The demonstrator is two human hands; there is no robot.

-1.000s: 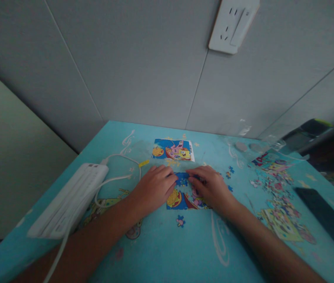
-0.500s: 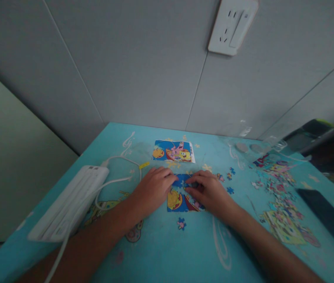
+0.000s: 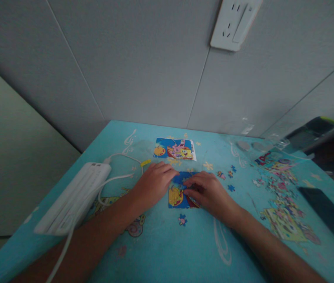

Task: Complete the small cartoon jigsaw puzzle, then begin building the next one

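On the far left of the blue table (image 3: pixel 161 255) lies a white power strip (image 3: pixel 75 200), set off to the side, probably so it takes no working room. Its white cord (image 3: pixel 116 178) loops rightward to a yellow tag (image 3: pixel 146 162) just beyond the left arm.

The left hand (image 3: pixel 158 177) rests at the far left edge of the puzzle (image 3: pixel 176 197), its fingers bent and close together, seemingly to steady that side; whether they grip anything I cannot tell. The puzzle lies flat in the middle, between the two hands, partly covered. Beyond it a picture card (image 3: pixel 174 149) lies face up with a matching burger on blue, likely placed there to stay in plain sight. On the near side sits one loose piece (image 3: pixel 182 219), apart from the puzzle.

The right hand (image 3: pixel 207 189) is over the puzzle's right part, thumb and forefinger curled toward each other as if for fine handling; whether a piece is pinched there is not clear. To its right a few blue pieces (image 3: pixel 231 188) lie within easy reach, perhaps sorted out from the heap of pieces (image 3: pixel 281 186) farther right. At the right edge lies a dark phone-like slab (image 3: pixel 328 212), beside the heap.
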